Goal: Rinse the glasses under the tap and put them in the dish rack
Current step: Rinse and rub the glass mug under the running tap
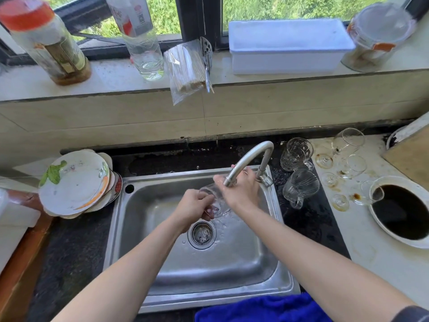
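head: glass [212, 193] gripped in left fingers [202, 198]

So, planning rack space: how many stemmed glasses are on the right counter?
3, right of the sink: back glass, middle glass, front glass by the dark-filled dish. None seems hidden.

At the left of the frame, a stack of plates [74, 182] leans on the dark counter [76, 247]. Along the windowsill [116, 75] at the top stand a red-capped bottle [46, 43], a bag of what seem wooden sticks [185, 70] and a white lidded box [290, 45]. At the right is a bowl of dark liquid [415, 244], and at the bottom edge a blue cloth [262, 309].
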Tool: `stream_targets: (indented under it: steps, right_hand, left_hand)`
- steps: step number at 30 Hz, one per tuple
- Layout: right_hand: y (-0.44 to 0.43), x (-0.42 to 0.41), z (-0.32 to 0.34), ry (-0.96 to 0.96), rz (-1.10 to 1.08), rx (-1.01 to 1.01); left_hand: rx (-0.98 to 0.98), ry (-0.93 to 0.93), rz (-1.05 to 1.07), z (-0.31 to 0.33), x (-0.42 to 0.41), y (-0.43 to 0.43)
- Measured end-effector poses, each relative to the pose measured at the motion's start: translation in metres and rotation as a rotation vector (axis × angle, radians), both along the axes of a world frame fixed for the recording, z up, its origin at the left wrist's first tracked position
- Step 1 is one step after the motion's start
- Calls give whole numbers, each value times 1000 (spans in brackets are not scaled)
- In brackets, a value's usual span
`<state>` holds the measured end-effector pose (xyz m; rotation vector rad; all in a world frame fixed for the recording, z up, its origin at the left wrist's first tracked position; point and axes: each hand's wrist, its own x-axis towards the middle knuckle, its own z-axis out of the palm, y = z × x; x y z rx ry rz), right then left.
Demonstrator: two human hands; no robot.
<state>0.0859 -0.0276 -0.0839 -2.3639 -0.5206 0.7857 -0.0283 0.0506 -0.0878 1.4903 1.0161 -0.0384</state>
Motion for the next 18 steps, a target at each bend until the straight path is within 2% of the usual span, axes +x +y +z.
stream_targets:
  steps: [2, 5, 8, 10, 12, 14, 16, 18]
  right_hand:
    - [-3, 8, -6, 87, -65, 51]
    - [-12, 23, -12, 280, -357, 181]
    - [-13, 13, -9, 251, -278, 240]
    - [-12, 11, -7, 319, -259, 304]
    - [-8, 22, -3, 458, -300, 277]
    - [-7, 31, -2, 541, -258, 180]
    - [-4, 26, -4, 415, -78, 78]
    - [-2, 9, -6, 122, 49, 6]
  left_hand:
    - [-143, -46, 65, 3, -2, -5]
    - [-327, -78, 153, 4, -3, -11]
    - [-430, -71, 197, 1, -3, -11]
    - [-462, -52, 130, 2, -5, -8]
    - [-404, 8, -31, 8, -7, -5]
    - [-163, 76, -160, 13, -3, 0]
    - [112, 98, -207, 16, 3, 3]
    - [212, 106, -202, 15, 7, 3]
